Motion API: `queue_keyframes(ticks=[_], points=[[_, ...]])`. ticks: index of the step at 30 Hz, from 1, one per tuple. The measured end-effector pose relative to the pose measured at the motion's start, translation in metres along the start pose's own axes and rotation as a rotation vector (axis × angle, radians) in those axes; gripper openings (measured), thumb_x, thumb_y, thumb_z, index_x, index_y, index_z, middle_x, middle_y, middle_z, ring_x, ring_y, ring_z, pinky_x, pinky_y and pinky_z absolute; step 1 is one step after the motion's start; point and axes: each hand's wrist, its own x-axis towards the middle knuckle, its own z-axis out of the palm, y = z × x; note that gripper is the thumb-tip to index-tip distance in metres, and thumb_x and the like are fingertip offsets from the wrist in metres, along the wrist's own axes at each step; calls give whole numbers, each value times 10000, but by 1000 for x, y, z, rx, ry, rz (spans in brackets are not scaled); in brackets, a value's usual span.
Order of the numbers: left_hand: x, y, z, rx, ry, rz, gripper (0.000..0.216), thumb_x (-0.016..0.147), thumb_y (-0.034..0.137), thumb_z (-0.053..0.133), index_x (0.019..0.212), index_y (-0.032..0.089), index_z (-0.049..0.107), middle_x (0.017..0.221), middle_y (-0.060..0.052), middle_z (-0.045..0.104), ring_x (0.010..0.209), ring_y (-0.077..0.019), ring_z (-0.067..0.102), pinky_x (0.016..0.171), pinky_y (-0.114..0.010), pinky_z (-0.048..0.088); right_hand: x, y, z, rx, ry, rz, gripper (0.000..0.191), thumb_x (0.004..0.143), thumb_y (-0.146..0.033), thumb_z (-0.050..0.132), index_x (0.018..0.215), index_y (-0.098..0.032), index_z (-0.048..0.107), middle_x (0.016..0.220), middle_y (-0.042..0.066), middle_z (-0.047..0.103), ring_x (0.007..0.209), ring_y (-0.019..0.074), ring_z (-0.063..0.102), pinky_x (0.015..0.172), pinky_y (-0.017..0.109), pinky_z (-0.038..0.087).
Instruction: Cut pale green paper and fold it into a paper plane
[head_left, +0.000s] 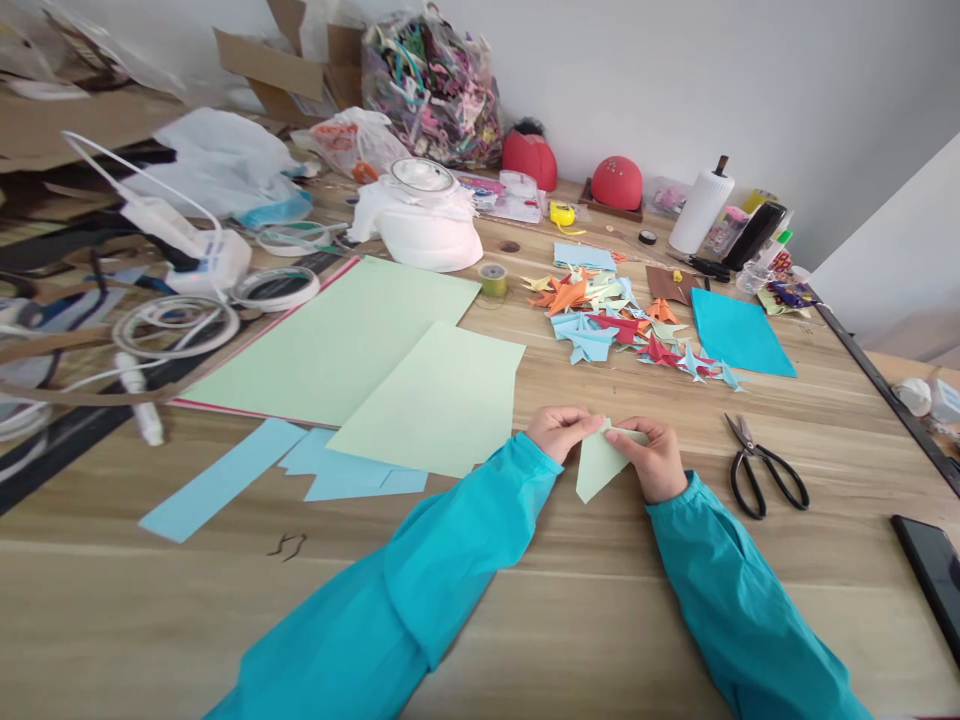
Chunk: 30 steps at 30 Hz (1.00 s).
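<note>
Between my two hands is a small piece of folded pale green paper (598, 468), pointed at its lower end. My left hand (559, 432) pinches its upper left edge between thumb and fingers. On the other side, my right hand (654, 458) grips the upper right part, the thumb lying across the paper. Black-handled scissors (759, 470) lie slightly spread to the right of my right hand. Left of my hands rests a cut sheet of pale green paper (442, 405), overlapping a larger green stack (337, 330). Beyond my hands is a pile of colourful folded paper cranes (619, 320).
Blue paper strips (225, 478) lie at the front left. A bright blue sheet (742, 332), a spool of thread (493, 281) and a white cap (427, 225) are farther back. Coiled cables (176, 325) crowd the left side; a phone (930, 575) lies at the right edge.
</note>
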Motion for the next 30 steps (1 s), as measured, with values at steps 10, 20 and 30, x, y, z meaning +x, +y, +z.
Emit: queue_keyframes(ticks=[10, 20, 30], points=[[3, -6, 0, -115, 68, -43, 393, 577, 523, 759, 592, 146, 647, 568, -3, 613, 566, -131, 542, 569, -258, 412, 4, 7, -2, 24, 54, -18, 268, 568, -386, 798, 644, -153, 690, 568, 3, 646, 510, 107, 512, 494, 222, 386], [2, 3, -1, 38, 12, 106, 345, 626, 459, 728, 568, 138, 615, 565, 20, 534, 578, -104, 458, 570, -238, 367, 4, 8, -2, 3, 43, 8, 306, 574, -421, 788, 649, -142, 687, 535, -1, 611, 477, 95, 477, 463, 219, 372], [0, 0, 1, 59, -24, 65, 344, 585, 458, 764, 578, 140, 632, 531, 21, 531, 533, -94, 445, 493, -225, 346, 0, -1, 0, -33, -22, -16, 269, 540, -383, 810, 621, -150, 702, 568, 13, 648, 504, 112, 516, 481, 225, 391]])
